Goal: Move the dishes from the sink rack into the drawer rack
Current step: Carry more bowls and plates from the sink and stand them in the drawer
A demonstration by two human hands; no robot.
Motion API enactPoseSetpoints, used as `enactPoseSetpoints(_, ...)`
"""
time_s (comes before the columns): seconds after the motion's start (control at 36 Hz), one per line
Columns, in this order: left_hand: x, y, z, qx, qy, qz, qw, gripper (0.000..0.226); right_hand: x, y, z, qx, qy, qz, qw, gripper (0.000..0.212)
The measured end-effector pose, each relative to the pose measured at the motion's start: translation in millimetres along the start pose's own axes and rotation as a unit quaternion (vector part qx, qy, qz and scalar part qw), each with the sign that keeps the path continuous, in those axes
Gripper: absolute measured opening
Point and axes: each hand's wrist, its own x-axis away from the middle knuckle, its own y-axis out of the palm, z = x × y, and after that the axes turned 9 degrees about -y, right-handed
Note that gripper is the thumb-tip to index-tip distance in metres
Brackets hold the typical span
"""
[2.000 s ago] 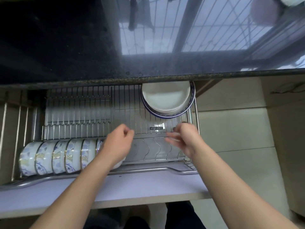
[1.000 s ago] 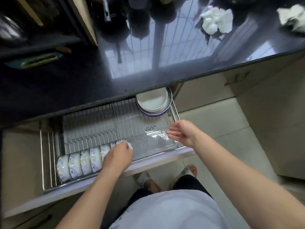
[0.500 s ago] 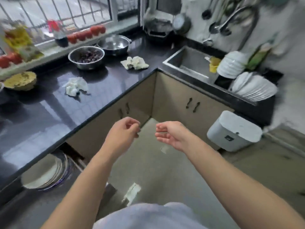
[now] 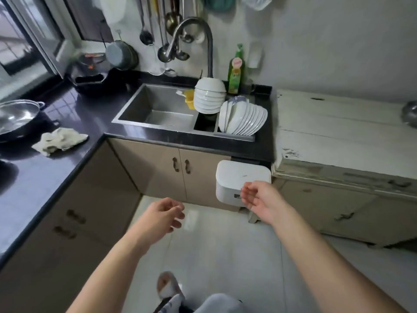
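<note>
Both the left hand and right hand hang empty with loosely curled fingers; the row of white ceramic plates stands on edge in the sink rack well ahead; right hand nearer.

The dark countertop wraps the corner, holding a crumpled cloth and a steel pan. A green soap bottle stands behind the sink

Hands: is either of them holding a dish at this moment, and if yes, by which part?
Nothing is held. The left hand and the right hand hang over the floor with loosely curled fingers.
</note>
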Motion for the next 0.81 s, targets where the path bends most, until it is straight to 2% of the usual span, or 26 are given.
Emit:
enactPoseSetpoints(0.22,-96,-28,38,0.018,-0.012,0.001,1.000,0.013,-82,49,-28,0.024,0.010,-0.015,1.000,0.016)
enactPoseSetpoints(0.44,-211,-82,104,0.013,0.007,0.019,1.000,0.013,-173,120,-83,0.067,-0.053,-0.026,0.996,0.018)
enactPoseSetpoints(0.53,-236,-89,129,-0.007,0.010,-0.001,1.000,0.013,-194,122,-85,0.087,-0.065,-0.016,0.994,0.018)
enactPoseSetpoints(0.72,-296,-73,172,-0.020,-0.020,-0.048,0.998,0.015,-249,94,-55,0.197,0.031,0.039,0.979,0.011)
enactPoseSetpoints(0.81,-319,-61,186,-0.031,-0.033,-0.059,0.997,0.014,-291,93,-65,0.234,0.035,0.049,0.970,0.013)
